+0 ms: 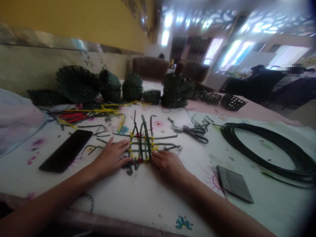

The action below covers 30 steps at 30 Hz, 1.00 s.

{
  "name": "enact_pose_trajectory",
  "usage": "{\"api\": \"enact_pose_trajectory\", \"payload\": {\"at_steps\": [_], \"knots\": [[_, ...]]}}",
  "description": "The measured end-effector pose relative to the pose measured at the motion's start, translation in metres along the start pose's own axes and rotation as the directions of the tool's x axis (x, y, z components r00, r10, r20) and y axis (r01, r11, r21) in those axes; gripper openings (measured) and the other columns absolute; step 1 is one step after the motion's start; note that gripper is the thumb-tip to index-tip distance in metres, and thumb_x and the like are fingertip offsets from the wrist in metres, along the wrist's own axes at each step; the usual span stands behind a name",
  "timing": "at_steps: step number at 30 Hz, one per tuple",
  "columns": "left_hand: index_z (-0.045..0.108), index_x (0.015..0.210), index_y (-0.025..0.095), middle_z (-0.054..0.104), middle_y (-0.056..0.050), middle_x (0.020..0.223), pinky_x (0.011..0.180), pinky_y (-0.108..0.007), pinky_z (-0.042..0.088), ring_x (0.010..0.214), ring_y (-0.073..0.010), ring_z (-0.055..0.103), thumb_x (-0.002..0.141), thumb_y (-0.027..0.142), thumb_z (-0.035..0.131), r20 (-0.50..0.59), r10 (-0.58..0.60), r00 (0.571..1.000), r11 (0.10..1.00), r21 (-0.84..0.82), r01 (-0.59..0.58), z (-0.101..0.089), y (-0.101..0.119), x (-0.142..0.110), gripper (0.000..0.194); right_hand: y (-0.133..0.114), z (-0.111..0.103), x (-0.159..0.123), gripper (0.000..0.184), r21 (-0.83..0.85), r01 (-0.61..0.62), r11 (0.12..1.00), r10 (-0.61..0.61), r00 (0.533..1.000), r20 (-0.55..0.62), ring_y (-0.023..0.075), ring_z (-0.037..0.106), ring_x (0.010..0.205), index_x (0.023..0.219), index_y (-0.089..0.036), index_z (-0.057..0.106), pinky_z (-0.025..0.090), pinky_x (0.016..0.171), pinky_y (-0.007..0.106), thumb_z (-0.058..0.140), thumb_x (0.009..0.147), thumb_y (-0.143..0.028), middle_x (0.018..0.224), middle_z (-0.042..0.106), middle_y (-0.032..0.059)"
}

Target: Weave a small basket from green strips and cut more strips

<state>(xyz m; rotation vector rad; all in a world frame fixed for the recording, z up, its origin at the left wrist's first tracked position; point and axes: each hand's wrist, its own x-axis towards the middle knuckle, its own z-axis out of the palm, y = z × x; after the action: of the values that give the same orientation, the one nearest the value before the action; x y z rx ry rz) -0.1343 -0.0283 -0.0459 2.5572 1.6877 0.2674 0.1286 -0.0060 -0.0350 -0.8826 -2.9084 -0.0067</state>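
A flat lattice of dark green strips (140,144) lies on the table in front of me, with small yellow and red pieces at its crossings. Loose strip ends stick out from its sides. My left hand (112,153) rests on the lattice's left side, fingers stretched and touching it. At the right side, the fingers of my right hand (166,161) are closed at the lower end of a long dark green strip (146,136) that runs up across the lattice. My fingertips there are partly hidden.
Scissors (195,131) lie beyond my right hand, near a coil of dark strip (227,141) and a grey block (234,184). A black phone (66,151) is at left. Loose yellow and red strips (74,116) and dark woven baskets (77,84) line the back.
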Motion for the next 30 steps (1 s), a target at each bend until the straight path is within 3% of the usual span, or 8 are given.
{"api": "enact_pose_trajectory", "payload": {"at_steps": [5,11,17,22,25,30], "knots": [[0.055,0.134,0.018,0.053,-0.016,0.141,0.114,-0.058,0.021,0.13,-0.0287,0.048,0.093,0.046,0.045,-0.067,0.091,0.994,0.995,-0.037,-0.094,0.006,-0.008,-0.001,0.05,0.001,-0.001,-0.001,0.024,0.068,0.011,0.998,-0.01,1.0,-0.009,0.021,0.058,0.082,0.099,-0.012,0.066,0.045,0.067,0.03,0.051,0.084,-0.003,0.096,0.068,0.01],[0.057,0.133,0.019,0.056,-0.013,0.139,0.104,-0.048,0.041,0.125,-0.0292,0.052,0.092,0.044,0.049,-0.188,0.132,0.973,0.987,-0.067,-0.147,0.013,-0.013,-0.001,0.049,0.0,0.0,0.0,0.024,0.107,0.003,0.994,0.0,1.0,-0.021,0.0205,0.059,0.089,0.103,-0.014,0.065,0.048,0.075,0.029,0.052,0.085,-0.004,0.101,0.069,0.0103],[0.055,0.133,0.014,0.056,-0.015,0.138,0.105,-0.047,0.04,0.124,-0.0298,0.052,0.094,0.044,0.045,-0.192,0.127,0.973,0.991,-0.015,-0.132,0.013,-0.009,-0.002,0.051,0.006,0.0,-0.005,0.023,0.204,0.008,0.979,0.012,0.995,-0.099,0.0201,0.061,0.097,0.103,-0.017,0.067,0.05,0.083,0.03,0.052,0.09,-0.006,0.106,0.069,0.011],[0.053,0.134,0.014,0.056,-0.015,0.138,0.105,-0.049,0.038,0.125,-0.0296,0.051,0.093,0.043,0.046,-0.195,0.115,0.974,0.991,-0.045,-0.126,0.01,-0.007,-0.003,0.051,0.017,-0.005,-0.012,0.039,0.393,0.071,0.917,-0.015,0.989,-0.144,0.0191,0.06,0.114,0.118,-0.016,0.063,0.05,0.096,0.035,0.044,0.088,0.0,0.124,0.064,0.0122],[0.056,0.128,0.017,0.057,-0.014,0.136,0.104,-0.049,0.04,0.124,-0.0299,0.052,0.091,0.043,0.05,-0.213,0.081,0.974,0.987,-0.118,-0.108,0.01,-0.006,-0.004,0.046,0.017,-0.001,-0.011,0.041,0.453,0.033,0.891,0.06,0.98,-0.189,0.0195,0.062,0.112,0.119,-0.015,0.062,0.051,0.096,0.037,0.044,0.087,0.001,0.125,0.064,0.0131],[0.064,0.113,0.019,0.059,-0.013,0.135,0.104,-0.049,0.04,0.123,-0.0301,0.053,0.09,0.042,0.053,-0.242,0.075,0.967,0.981,-0.156,-0.116,0.011,-0.008,-0.003,0.035,0.01,0.003,-0.003,0.024,0.438,-0.06,0.897,0.189,0.948,-0.257,0.0214,0.066,0.097,0.109,-0.014,0.066,0.054,0.085,0.034,0.05,0.093,-0.01,0.111,0.069,0.0135]]}}
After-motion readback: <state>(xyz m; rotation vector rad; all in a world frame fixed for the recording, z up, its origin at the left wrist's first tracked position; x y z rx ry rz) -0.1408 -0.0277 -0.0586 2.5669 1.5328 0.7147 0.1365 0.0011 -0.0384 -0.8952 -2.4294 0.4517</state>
